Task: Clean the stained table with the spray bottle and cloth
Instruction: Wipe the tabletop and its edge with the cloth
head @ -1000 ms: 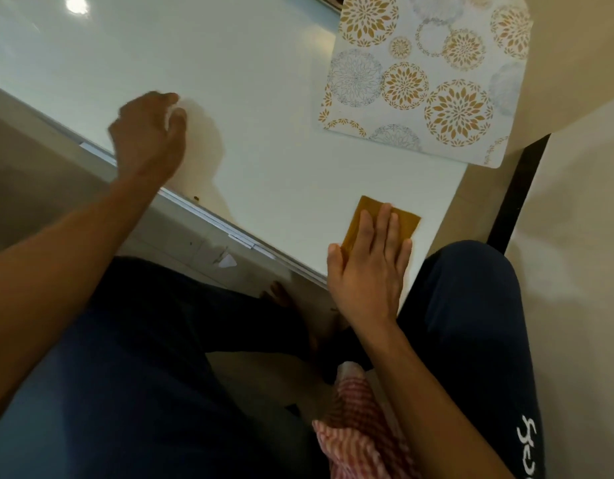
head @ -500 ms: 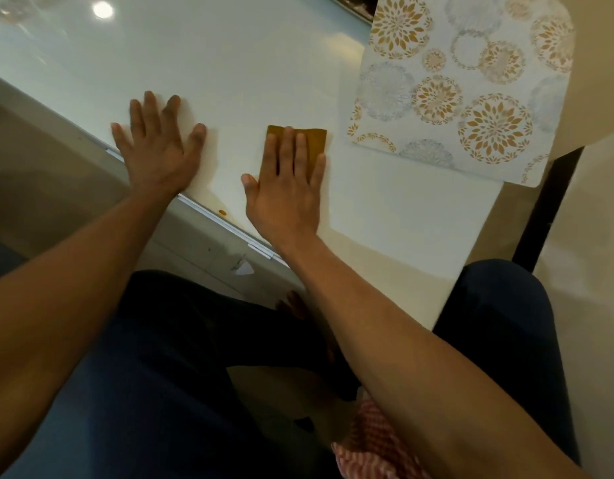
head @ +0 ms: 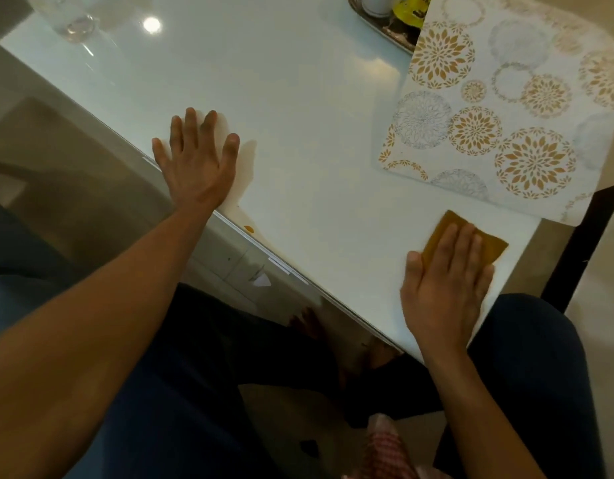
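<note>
The right hand (head: 443,292) lays its grip flat, fingers together, on the folded mustard-yellow cloth (head: 485,248) to wipe the glossy white counter (head: 298,98); the left hand (head: 198,164), fingers spread, braces well aside. No spray bottle shows.

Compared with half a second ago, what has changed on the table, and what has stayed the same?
The right hand has slid the cloth from the middle of the table, beside the left hand, back to the right, near the corner below the placemat. It keeps pressing the cloth with flat fingers. The left hand stays flat on the table edge, and the orange spot at the edge remains.
</note>
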